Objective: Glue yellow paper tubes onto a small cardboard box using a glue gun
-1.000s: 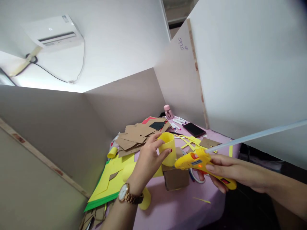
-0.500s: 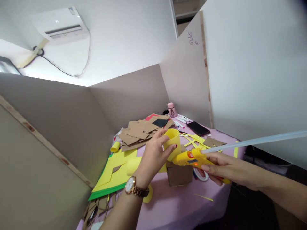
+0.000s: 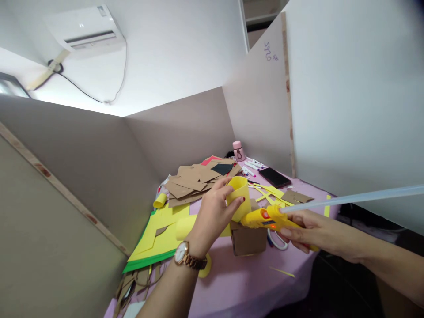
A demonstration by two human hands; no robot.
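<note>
Fingers and thumb of my left hand [image 3: 215, 203] are closed round a yellow paper tube [image 3: 241, 194], whose open end faces up. In my right hand [image 3: 301, 229] is a yellow hot glue gun [image 3: 265, 217], an orange light glowing on its side. A long clear glue stick [image 3: 351, 198] juts from the gun's back end. The nozzle is at the lower right edge of the tube; whether it touches cannot be told. Below the tube stands a brown cardboard box [image 3: 250, 241]. Another yellow roll [image 3: 184, 228] lies partly behind my left wrist.
Cardboard pieces [image 3: 188, 181] are heaped at the back. Yellow and green sheets [image 3: 142, 247] lie left. A phone [image 3: 274, 177], markers [image 3: 253, 164], a pink bottle [image 3: 238, 151] and yellow strips [image 3: 270, 192] are to the right. White-handled scissors [image 3: 281, 242] lie beside the box. Grey partitions [image 3: 185, 128] surround the table.
The view has shifted slightly. Both hands keep their holds on the tube and the glue gun, and the nozzle stays by the tube's lower edge.
</note>
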